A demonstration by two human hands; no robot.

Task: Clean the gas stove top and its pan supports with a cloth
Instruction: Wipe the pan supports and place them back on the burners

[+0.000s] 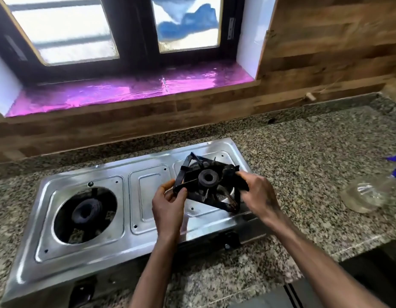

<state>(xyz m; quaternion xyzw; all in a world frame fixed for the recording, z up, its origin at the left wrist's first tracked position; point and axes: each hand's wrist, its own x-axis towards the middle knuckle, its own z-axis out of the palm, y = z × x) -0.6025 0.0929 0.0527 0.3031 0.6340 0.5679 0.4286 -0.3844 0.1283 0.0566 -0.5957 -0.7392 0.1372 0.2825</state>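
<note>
A steel two-burner gas stove top (148, 196) lies on a speckled granite counter. The black pan support (185, 166) is tilted above the right burner (208, 177), its far side raised. My left hand (168, 203) grips the support's near left corner. My right hand (259, 192) holds its right side with a dark cloth (233, 173) bunched under the fingers. The left burner (86, 210) sits bare in its round opening, with no support on it.
A clear spray bottle (366, 194) with a blue and white head lies on the counter to the right. A dark sink edge (381, 263) is at the lower right. Behind the stove rise a wood-look wall and a window sill (126, 90) covered in purple foil.
</note>
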